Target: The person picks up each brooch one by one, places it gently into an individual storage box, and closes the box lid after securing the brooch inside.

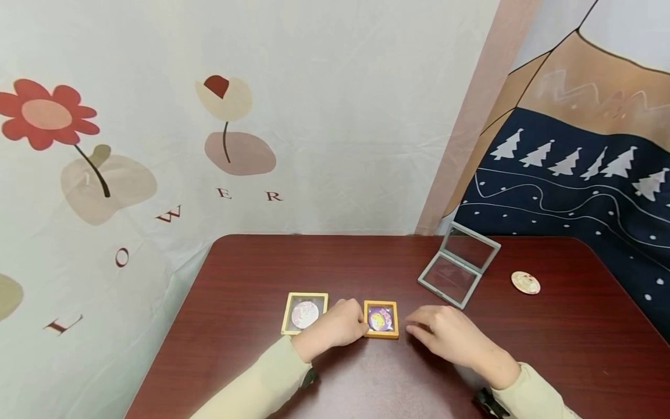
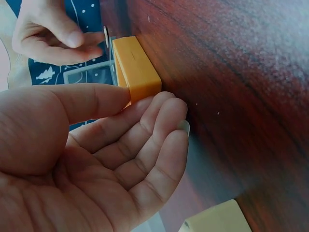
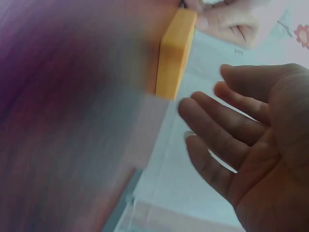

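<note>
On the table, a small square orange display case [image 1: 381, 335] with a clear window holds a round purple badge [image 1: 380, 319] with a yellow figure. My left hand [image 1: 342, 323] pinches the left side of this case; in the left wrist view the thumb lies on its face, fingers curled behind. To the right of the case, apart from it, hovers my right hand [image 1: 445, 331], empty, fingers loosely bent. A pale yellow case [image 1: 307, 295] with a pinkish-white round badge [image 1: 305, 315] lies to the left, partly covered by my left hand.
A grey-green case [image 1: 460, 263] stands hinged open behind my right hand, its lid tilted up. A round cream badge [image 1: 526, 283] lies to its right. The dark red wooden table [image 1: 314, 262] ends at a wall hung with printed cloth [image 1: 340, 116].
</note>
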Demonstrator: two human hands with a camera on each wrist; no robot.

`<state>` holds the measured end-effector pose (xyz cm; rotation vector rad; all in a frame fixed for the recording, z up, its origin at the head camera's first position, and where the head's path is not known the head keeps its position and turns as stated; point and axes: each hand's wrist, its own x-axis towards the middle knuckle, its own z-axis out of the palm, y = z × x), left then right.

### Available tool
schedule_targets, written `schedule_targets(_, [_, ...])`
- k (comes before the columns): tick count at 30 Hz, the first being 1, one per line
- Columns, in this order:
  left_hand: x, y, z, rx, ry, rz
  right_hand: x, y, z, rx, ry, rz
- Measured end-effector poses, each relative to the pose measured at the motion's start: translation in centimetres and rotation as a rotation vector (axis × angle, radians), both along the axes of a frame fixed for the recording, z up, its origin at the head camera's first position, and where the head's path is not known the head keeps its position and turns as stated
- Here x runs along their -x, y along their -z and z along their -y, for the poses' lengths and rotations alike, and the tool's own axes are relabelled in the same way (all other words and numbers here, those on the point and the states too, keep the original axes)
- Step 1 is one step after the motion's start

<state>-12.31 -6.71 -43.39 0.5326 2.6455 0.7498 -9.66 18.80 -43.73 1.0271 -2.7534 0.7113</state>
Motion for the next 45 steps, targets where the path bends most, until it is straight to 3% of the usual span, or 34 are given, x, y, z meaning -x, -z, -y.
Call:
schedule_targets(5, [0.1, -0.1, 0.1, 0.009, -0.008, 0.026, -0.3, -0.7, -2.1, 0.031, 0.105, -0.112])
schedule_targets(10, [0.1, -0.1, 0.0, 0.007, -0.003, 0.031, -0.3, -1.1, -4.4, 0.103, 0.145, -0.266])
schedule_targets(15, [0.1, -0.1, 0.0, 0.001, -0.003, 0.037, -0.4, -1.0, -6.9, 0.179, 0.178, -0.341])
schedule_targets(23, [0.2, -0.3, -0.2, 0.014, 0.008, 0.034, -1.3, -1.1, -10.6, 0.180, 0.349, -0.332])
schedule_targets(29, [0.2, -0.5, -0.3, 0.029, 0.015, 0.025, -1.4, -0.6, -13.2, 0.176, 0.422, -0.316])
schedule_targets(38, [0.3, -0.7, -0.4, 0.059, 0.021, 0.017, -0.8, 0.0, -16.0, 0.161, 0.410, -0.368])
schedule_targets(45, [1.0, -1.7, -1.1, 0.151, 0.002, 0.022, -0.4, 0.1, -17.5, 0.138, 0.441, -0.351])
